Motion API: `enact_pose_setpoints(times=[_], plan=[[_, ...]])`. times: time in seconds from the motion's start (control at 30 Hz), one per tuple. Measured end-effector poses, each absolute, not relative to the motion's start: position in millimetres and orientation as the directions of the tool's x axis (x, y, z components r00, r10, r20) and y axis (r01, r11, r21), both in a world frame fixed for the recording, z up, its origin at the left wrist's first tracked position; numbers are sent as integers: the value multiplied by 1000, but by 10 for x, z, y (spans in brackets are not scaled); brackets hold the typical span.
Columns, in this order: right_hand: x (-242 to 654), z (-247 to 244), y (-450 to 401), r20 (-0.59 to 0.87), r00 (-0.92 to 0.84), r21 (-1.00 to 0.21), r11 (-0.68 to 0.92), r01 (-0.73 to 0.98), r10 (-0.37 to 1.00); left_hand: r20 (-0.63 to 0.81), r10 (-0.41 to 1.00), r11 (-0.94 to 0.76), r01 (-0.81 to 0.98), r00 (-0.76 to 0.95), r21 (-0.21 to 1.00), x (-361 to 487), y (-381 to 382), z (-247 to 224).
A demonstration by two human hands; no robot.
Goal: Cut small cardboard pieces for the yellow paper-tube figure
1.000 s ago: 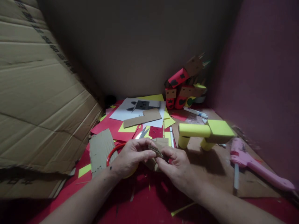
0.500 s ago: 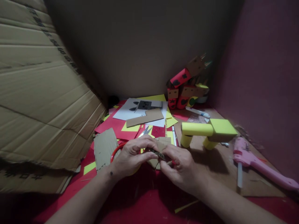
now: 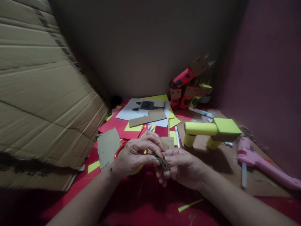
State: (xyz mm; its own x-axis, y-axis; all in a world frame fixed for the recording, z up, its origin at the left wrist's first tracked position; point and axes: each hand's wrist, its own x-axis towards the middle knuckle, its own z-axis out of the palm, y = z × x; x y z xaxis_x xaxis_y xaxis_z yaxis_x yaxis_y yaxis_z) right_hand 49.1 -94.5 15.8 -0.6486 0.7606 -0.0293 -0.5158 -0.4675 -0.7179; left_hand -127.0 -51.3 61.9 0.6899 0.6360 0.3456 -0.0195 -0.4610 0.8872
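At cardboard strip [image 3: 161, 161], right hand [image 3: 186, 165] flatter

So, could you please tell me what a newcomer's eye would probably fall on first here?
Probably the bright yellow figure, standing on a brown board beyond the right hand. Next might come the pink glue gun at the far right and the big cardboard sheet filling the left side. In the middle, the left hand pinches a small ridged piece by the right hand's fingers.
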Motion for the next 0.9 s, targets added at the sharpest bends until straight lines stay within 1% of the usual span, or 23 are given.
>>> enact_pose_setpoints(times=[0.2, 0.27, 0.33, 0.43, 0.53, 0.63, 0.7, 0.83, 0.9], plan=[[444, 85, -976, -31, -723, -648, -565, -511, 690, 268, 539, -400, -38, 798, 916, -1273, -525, 628], [431, 95, -981, -30, -724, -650, -564, -510, 689, 241, 541, -351, -44, 806, 935, -1285, -526, 624], [431, 123, -977, -22, -688, -670, -522, -529, 726, 216, 573, -277, -60, 791, 959, -1301, -520, 607], [449, 176, -964, 14, -568, -719, -386, -578, 823, 155, 658, -161, -64, 737, 985, -1315, -511, 573], [461, 208, -958, 2, -386, -751, -253, -609, 923, 83, 749, -154, 51, 658, 987, -1281, -542, 555], [443, 198, -954, -31, -223, -765, -167, -622, 974, 25, 790, -145, 148, 613, 978, -1197, -619, 542], [421, 171, -950, -31, -157, -768, -124, -628, 987, 49, 820, -178, 173, 570, 969, -1139, -669, 515], [388, 117, -935, -31, -132, -761, -109, -639, 991, 234, 849, -396, 278, 475, 875, -1085, -710, 427], [387, 109, -929, -39, -143, -756, -123, -643, 989, 290, 838, -456, 304, 461, 836, -1085, -714, 400]])
